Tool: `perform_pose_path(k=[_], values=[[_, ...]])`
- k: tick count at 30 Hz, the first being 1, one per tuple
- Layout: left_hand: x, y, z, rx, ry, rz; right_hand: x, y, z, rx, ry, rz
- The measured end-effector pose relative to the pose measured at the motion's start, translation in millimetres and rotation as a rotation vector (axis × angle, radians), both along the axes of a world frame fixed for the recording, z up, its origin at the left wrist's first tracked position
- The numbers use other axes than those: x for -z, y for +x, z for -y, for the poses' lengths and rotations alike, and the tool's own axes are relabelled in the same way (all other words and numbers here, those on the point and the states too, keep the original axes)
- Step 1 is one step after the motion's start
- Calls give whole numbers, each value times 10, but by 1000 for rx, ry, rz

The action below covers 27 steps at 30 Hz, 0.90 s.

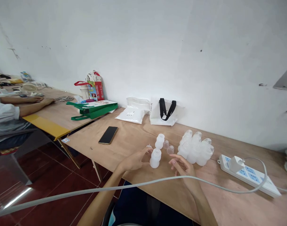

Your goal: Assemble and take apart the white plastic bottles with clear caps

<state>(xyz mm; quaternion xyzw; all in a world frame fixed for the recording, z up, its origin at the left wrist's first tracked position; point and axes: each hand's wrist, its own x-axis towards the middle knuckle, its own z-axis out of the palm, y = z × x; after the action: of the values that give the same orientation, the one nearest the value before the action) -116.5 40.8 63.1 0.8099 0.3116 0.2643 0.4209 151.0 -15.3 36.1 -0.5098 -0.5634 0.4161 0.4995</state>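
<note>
The left hand [138, 159] is half open, fingers and thumb curved beside the nearest white bottle [155, 158]; whether they grip it or only touch it, I cannot tell. The right hand [182, 165] is loosely open to the bottle's right, fingers bent, with nothing visible in its grasp.

The bottle stands upright on the wooden surface [131, 131], between the hands: cloudy white, capless, narrowed at the middle. Its contents cannot be made out. A second white bottle [159, 141] stands upright just behind, beside two small clear domed caps [166, 144]. A small pale tip [149, 146] shows behind the left fingers, mostly hidden.

Right of these, a tight cluster of capped bottles [196, 147] is partly overlapped, so its count is unclear. A grey cable [105, 189] crosses the view in front of the wrists.

Farther back lie a white plastic packet [131, 115] and a white bag [163, 114] with black handles, contents hidden. At the left edge, a seated person [7, 113] is cut off.
</note>
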Motion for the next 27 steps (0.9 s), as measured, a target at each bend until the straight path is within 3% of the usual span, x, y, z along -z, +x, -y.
perform_pose_path(k=[3, 8, 13, 18, 23, 27], values=[[37, -106, -58, -120, 74, -15, 5, -17, 7, 21, 11, 8], [309, 36, -173, -384, 212, -97, -3, -70, -44, 44, 49, 80], [492, 178, -199, -376, 324, -221, -197, -108, -346, 73, 259, 329], [526, 214, -172, -399, 381, -285, -327, -194, -769, 114, 450, 621], [549, 228, -171, -379, 439, -353, -113, -300, -1012, 150, 554, 781], [621, 228, -202, -315, 523, -401, 124, -316, -1058, 189, 581, 778]])
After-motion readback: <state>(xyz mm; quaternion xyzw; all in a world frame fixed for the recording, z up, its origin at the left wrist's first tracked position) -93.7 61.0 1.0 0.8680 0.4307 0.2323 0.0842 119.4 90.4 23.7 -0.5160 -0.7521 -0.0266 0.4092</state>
